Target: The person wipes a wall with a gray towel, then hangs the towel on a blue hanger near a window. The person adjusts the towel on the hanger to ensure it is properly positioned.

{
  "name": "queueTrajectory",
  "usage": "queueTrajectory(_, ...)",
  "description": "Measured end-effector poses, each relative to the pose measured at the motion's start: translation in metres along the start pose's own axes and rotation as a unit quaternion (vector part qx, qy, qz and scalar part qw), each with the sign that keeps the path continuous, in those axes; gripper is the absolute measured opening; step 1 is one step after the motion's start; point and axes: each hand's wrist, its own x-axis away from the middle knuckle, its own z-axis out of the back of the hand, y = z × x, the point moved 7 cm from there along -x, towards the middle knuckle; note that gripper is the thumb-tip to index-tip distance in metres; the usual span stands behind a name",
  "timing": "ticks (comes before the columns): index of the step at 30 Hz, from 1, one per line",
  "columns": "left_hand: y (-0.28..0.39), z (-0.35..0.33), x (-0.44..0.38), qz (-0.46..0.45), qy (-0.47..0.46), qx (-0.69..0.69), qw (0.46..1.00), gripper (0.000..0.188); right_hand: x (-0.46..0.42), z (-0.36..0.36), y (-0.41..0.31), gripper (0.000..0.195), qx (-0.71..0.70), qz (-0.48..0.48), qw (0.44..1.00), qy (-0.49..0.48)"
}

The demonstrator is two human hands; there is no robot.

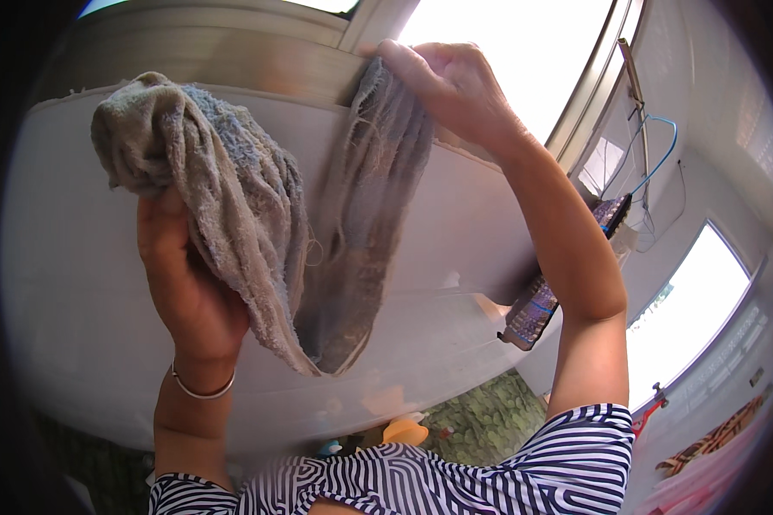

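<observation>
A worn, greyish terry cloth with frayed edges hangs between my two raised hands, sagging in a deep loop. My left hand, with a metal bangle on the wrist, grips the bunched end from below; some of its fingers are hidden behind the cloth. Higher up and to the right, my right hand pinches the other end between thumb and fingers. That end lies close to the frame of a window, and whether it touches the frame I cannot tell. Behind the cloth is a white wall panel.
At the right, a blue wire hanger and a sequined purse-like item hang by the wall. Below are an orange object and a green leaf-patterned floor. Another bright window stands at right, near a woven strap.
</observation>
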Motion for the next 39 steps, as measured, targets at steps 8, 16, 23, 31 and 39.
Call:
queueTrajectory(8,0.014,0.020,0.003,0.018,0.010,-0.015,1.000,0.042,0.012,0.003,-0.001,0.041,-0.047,-0.023,0.997,0.058)
queueTrajectory(16,-0.010,0.017,0.017,0.058,0.013,0.004,0.998,0.042,0.053,0.034,0.078,0.036,-0.048,-0.069,0.991,0.105)
queueTrajectory(23,-0.051,-0.010,0.023,0.062,0.002,0.026,0.998,0.042,0.102,0.093,0.162,0.035,0.148,-0.109,0.974,0.130)
queueTrajectory(31,-0.087,-0.028,0.037,0.086,0.026,0.034,0.995,0.041,0.087,0.100,0.156,0.038,0.324,-0.169,0.928,-0.069)
queueTrajectory(39,-0.086,-0.034,0.041,0.080,0.012,0.030,0.996,0.041,0.103,0.106,0.184,0.024,-0.056,-0.197,0.977,-0.067)
